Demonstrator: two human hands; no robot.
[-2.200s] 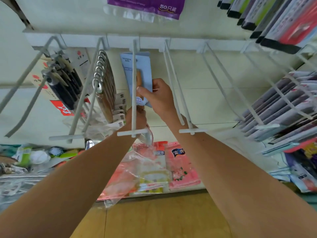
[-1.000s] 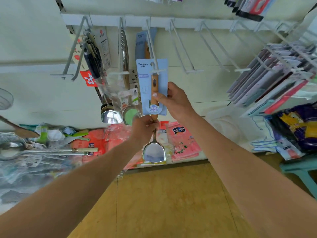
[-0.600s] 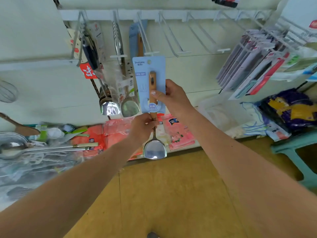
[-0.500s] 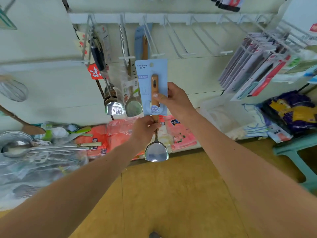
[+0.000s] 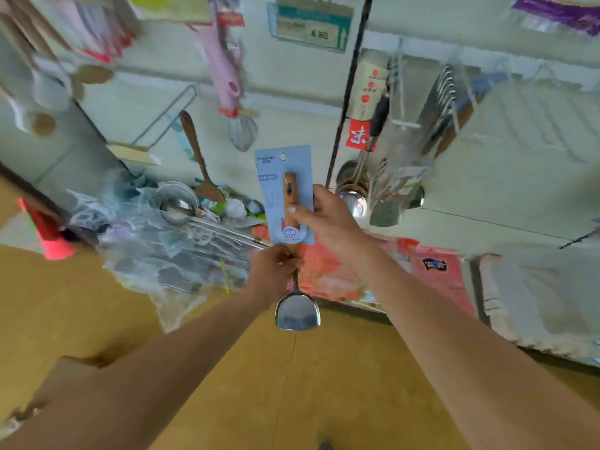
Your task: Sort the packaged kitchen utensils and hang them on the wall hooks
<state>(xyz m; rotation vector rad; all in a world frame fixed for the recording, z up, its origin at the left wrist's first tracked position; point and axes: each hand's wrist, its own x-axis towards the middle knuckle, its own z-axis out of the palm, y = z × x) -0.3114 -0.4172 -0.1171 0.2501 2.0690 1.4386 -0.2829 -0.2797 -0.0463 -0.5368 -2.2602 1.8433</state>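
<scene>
The spatula [image 5: 295, 251] hung upright between the hands: the right hand [image 5: 328, 219] pinched its blue card [image 5: 284, 193] and wooden handle, the left hand [image 5: 274, 276] just below gripped the shaft above the blade.

The right hand [image 5: 328, 217] is pinching the blue backing card [image 5: 272, 193] of the packaged spatula [image 5: 289, 190], with the thumb lying across the wooden handle. The left hand [image 5: 272, 274] is gripping the shaft just below the card. The steel blade [image 5: 297, 311] is hanging beneath it. Ladles [image 5: 354, 199] are hanging at the right, and bagged utensils [image 5: 156, 241] are lying at the left.
</scene>
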